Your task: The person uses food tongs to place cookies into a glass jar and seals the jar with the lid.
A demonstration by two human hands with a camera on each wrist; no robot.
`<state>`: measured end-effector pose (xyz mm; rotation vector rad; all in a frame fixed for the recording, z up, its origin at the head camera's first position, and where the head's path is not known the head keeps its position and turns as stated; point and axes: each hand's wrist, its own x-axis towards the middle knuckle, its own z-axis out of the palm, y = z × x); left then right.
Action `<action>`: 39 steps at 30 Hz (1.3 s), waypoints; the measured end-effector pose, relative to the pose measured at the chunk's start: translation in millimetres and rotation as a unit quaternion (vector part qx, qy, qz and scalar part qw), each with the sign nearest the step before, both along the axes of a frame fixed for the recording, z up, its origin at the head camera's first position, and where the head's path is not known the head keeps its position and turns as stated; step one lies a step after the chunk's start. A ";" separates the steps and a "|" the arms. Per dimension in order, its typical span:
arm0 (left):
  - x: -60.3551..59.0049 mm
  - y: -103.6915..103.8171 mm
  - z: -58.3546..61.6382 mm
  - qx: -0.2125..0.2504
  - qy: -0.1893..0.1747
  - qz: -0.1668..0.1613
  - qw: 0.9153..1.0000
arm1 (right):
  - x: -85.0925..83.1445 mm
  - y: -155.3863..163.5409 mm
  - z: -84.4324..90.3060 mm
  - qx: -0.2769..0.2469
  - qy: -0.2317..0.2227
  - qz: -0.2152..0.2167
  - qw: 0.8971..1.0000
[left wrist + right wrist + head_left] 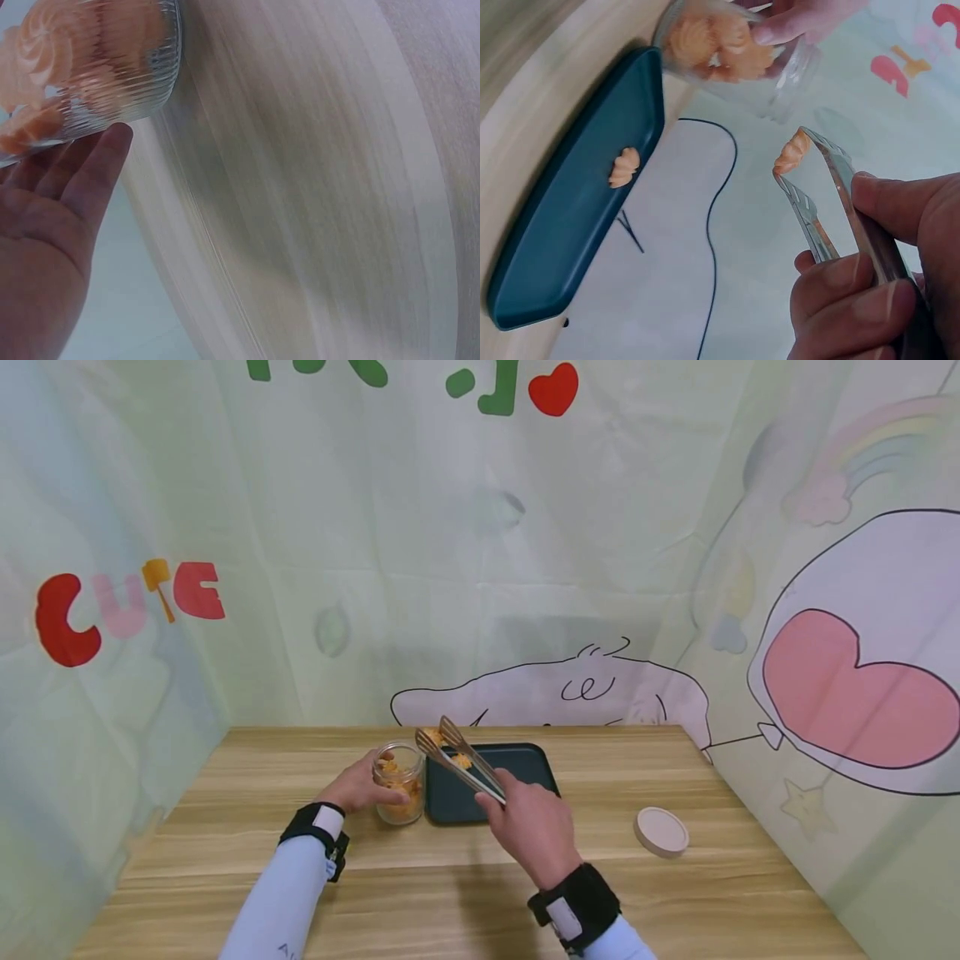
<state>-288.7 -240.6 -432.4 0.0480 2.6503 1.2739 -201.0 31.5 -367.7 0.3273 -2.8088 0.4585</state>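
My left hand (pixel 362 787) grips a glass jar (pixel 392 814) that stands on the table, left of the dark tray (pixel 522 767). Ridged, piped-looking orange cookies (pixel 718 41) fill part of the jar. Metal tongs (pixel 480 783) are held in my right hand (pixel 536 828), raised over the tray. Between the tong tips a single cookie (pixel 790 152) is pinched, clear of the jar. Another cookie (pixel 623 167) lies on the tray. In the left wrist view, the fingers (pixel 97 169) touch the jar's ribbed wall.
A round, pale lid (pixel 662 832) lies on the wooden table (pixel 720 893) to the right of the tray. Printed cloth walls (pixel 420 593) rise behind the table and on both sides.
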 end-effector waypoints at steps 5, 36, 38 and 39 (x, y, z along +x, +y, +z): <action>0.7 0.1 0.3 0.000 0.008 0.000 1.000 | 4.4 -7.9 5.7 0.002 0.014 0.017 1.000; 0.2 -0.8 -0.5 0.002 0.000 0.007 1.000 | 6.2 -21.4 9.0 0.000 0.011 0.028 1.000; 0.6 -1.1 -0.6 -0.002 0.000 0.006 1.000 | 5.3 -20.5 8.8 -0.002 0.012 0.028 1.000; 0.8 -1.1 -0.5 -0.003 0.001 0.006 1.000 | 5.0 -20.1 8.6 -0.003 0.012 0.028 1.000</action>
